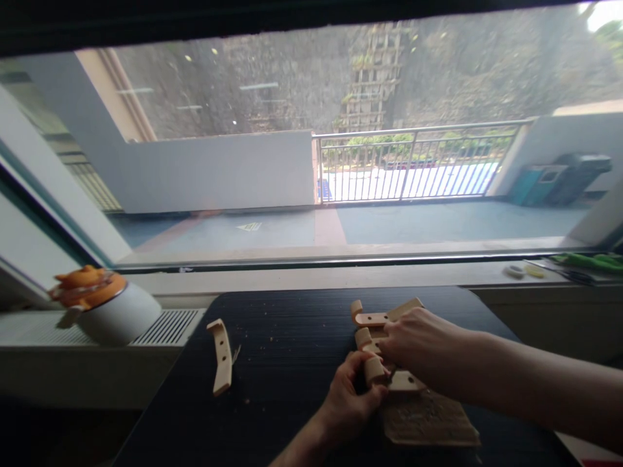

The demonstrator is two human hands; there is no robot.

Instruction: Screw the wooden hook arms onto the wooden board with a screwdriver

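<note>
My left hand (351, 394) is curled round the lower end of a light wooden assembly (374, 332) of curved, hooked pieces that rests on a dark table (287, 363). From the right, my right hand (419, 344) lies over the same assembly with its fingers closed on the wood. A separate curved wooden piece with small holes (221, 355) lies alone on the table to the left, apart from both hands. Under the assembly sits a flat brown sheet with a rough surface (428, 420).
A white pot with an orange figure on its lid (104, 305) stands on the ledge at left, beside a vent grille (168, 326). Green items (591, 261) lie on the sill at far right. A large window (311, 149) looks out on a balcony with railings.
</note>
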